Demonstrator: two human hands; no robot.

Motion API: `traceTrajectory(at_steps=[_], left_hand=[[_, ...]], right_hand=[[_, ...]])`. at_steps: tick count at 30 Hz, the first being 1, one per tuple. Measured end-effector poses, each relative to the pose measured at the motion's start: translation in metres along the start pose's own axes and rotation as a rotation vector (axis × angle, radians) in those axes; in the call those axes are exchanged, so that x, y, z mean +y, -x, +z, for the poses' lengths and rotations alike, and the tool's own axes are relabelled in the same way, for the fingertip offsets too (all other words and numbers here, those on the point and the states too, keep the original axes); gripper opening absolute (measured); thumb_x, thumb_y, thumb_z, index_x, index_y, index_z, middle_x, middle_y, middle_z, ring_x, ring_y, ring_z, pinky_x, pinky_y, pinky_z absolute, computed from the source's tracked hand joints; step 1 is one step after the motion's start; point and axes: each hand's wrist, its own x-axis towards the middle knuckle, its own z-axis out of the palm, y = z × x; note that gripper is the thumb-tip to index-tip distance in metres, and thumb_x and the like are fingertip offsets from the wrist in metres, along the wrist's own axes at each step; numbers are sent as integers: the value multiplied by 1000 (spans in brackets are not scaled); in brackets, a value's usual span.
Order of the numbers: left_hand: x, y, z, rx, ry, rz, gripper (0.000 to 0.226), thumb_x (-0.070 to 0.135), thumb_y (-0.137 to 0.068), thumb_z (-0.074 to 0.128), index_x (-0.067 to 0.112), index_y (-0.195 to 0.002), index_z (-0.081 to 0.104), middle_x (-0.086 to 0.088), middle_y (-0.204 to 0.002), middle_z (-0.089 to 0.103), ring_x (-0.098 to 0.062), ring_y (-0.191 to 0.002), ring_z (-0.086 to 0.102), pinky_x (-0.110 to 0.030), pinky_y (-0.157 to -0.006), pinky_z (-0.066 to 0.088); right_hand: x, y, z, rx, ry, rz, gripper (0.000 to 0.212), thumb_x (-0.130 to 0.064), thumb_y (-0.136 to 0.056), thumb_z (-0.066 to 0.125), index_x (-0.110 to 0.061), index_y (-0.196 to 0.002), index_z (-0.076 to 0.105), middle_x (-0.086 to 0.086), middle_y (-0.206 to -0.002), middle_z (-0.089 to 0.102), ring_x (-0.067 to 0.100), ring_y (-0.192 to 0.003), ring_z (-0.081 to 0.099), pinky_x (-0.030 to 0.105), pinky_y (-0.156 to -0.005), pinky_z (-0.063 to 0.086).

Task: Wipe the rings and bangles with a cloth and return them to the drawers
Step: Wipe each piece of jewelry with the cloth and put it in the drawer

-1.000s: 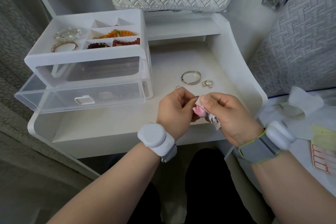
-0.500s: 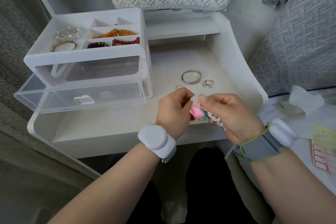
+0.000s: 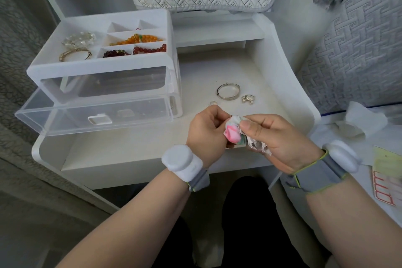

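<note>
Pinching the cloth (image 3: 232, 134), the fingers (image 3: 250, 127) of the right hand (image 3: 276, 139) are closed on it with the thumb on top. The left hand (image 3: 206, 132) is curled against the cloth's other side, fingers closed on something hidden, likely a ring given the task, but can't tell. Compared with a second ago, the right thumb has slid across the fabric and the pink print now shows more. Both hands have stayed in the same spot above the front of the worktop (image 3: 130, 150). So this is mid-wipe on one small piece, nothing put away in this stretch. Further out, unmoved on the worktop: a small ring (image 3: 213, 102) just beyond the left hand, a silver bangle (image 3: 228, 92), and a second ring (image 3: 248, 99) just beside it. These look still to do. The bottom drawer (image 3: 65, 119) stands pulled out at left, well apart from the hands, ready for returns. The tray (image 3: 47, 59) above it holds beads and a gold bangle (image 3: 75, 54).
</note>
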Motion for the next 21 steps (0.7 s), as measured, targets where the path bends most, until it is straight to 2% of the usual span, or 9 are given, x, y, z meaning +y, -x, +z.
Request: traceTrajectory(at_steps=[2, 4, 7, 8, 11, 14, 16, 19, 21], left_hand=[[4, 1, 1, -48, 123, -108, 20, -4, -86, 59, 5, -71, 49, -7, -45, 58, -16, -36, 51, -22, -38, 46], [4, -1, 1, -65, 90, -106, 20, -6, -85, 58, 4, -71, 48, -10, -46, 58, -18, -38, 51, -23, -38, 47], [0, -3, -1, -24, -124, 87, 16, 1, -80, 60, 8, -70, 50, -24, -59, 56, -23, -52, 52, -41, -47, 52], [-1, -2, -2, -20, -197, 153, 13, 5, -77, 58, 11, -69, 49, -22, -59, 55, -23, -54, 50, -42, -49, 50], [0, 2, -6, -2, -406, 299, 17, 5, -77, 54, 14, -66, 45, 1, -50, 43, -14, -51, 38, -30, -48, 35], [4, 7, -8, 22, -585, 448, 10, 16, -77, 48, 7, -72, 46, -2, -52, 46, -27, -52, 43, -35, -48, 36], [5, 9, -8, 41, -731, 568, 21, 28, -71, 35, 9, -72, 42, 0, -52, 39, -32, -50, 39, -32, -44, 30], [3, 8, -7, 50, -861, 708, 10, 24, -63, 31, 18, -71, 33, 7, -53, 29, -24, -43, 30, -23, -41, 23], [-1, 7, -6, 66, -817, 664, 9, 17, -68, 35, 14, -72, 42, 4, -53, 35, -27, -44, 35, -27, -41, 29]], right_hand=[[3, 0, -4, 20, -11, 5, 35, -38, -70, 77, -12, -93, 75, 6, -90, 72, 17, -88, 65, 26, -80, 51], [4, -1, -4, 33, 8, 5, 45, -48, -59, 81, -16, -91, 76, 6, -89, 73, 18, -87, 65, 28, -81, 52], [1, -2, -3, 49, 9, 6, 36, -43, -62, 79, -11, -77, 76, 8, -80, 71, 19, -81, 66, 28, -80, 52], [-2, -2, -1, 50, -9, 12, 30, -37, -66, 75, -8, -73, 75, 9, -76, 71, 18, -79, 66, 26, -77, 52], [-7, -1, 0, 34, -37, 48, 27, -20, -76, 65, 5, -69, 68, 12, -68, 67, 17, -72, 65, 22, -73, 51], [-9, -2, 2, 33, 9, 105, 31, -23, -76, 67, 6, -68, 67, 13, -65, 66, 20, -69, 64, 27, -76, 52], [-10, -3, 3, 59, 16, 162, 30, -26, -75, 65, 2, -64, 68, 12, -61, 65, 19, -65, 62, 29, -76, 51], [-9, -7, 3, 100, 105, 207, 34, -19, -84, 62, -4, -53, 64, 11, -56, 61, 18, -60, 58, 29, -72, 46], [-8, -9, 6, 143, 173, 179, 38, -16, -87, 58, 1, -52, 59, 10, -52, 58, 16, -59, 58, 29, -73, 46]])
